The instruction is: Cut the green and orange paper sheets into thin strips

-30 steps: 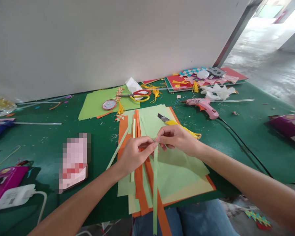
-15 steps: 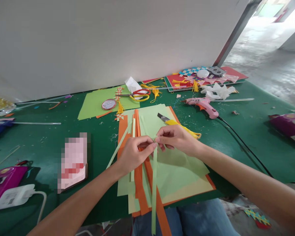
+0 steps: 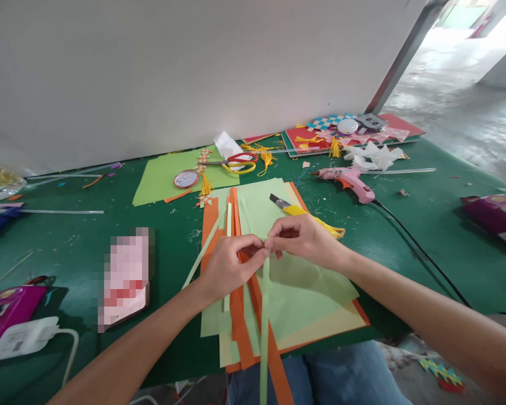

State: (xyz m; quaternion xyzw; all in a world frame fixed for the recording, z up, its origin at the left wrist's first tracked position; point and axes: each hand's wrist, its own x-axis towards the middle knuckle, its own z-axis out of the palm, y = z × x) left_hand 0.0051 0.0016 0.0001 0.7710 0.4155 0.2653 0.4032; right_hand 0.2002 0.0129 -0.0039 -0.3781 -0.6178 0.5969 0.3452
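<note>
Holding a narrow green strip point(image 3: 265, 320) by its upper end above the middle of the paper stack point(image 3: 320, 301), with left hand point(image 3: 236, 259) and right hand point(image 3: 297, 236) both closed to a fingertip pinch at nearly one spot, almost touching. Cannot tell any fold or loop there, because of the covering thumbs and fingers. Running down from the pinch past the near edge of the stack, in front of the jeans point(image 3: 337, 371): could snag on that edge or against the legs, through sheer length and a loose lower end. Could also tear or crease crooked at the pinch, from an uneven pull on thin paper. Passing close over a loose orange strip point(image 3: 277, 365), likewise jutting beyond the stack's near edge; might drag it off with a sideways sweep. Note a yellow-handled cutter point(image 3: 296, 210) lying on the far right part of the stack, just beyond the right knuckles; might nick skin or get knocked aside through a careless forward reach. Note too a pink glue gun point(image 3: 354, 183) beyond the stack's far right corner, nozzle turned leftward; might burn or smear if hot, impossible to tell here.
</note>
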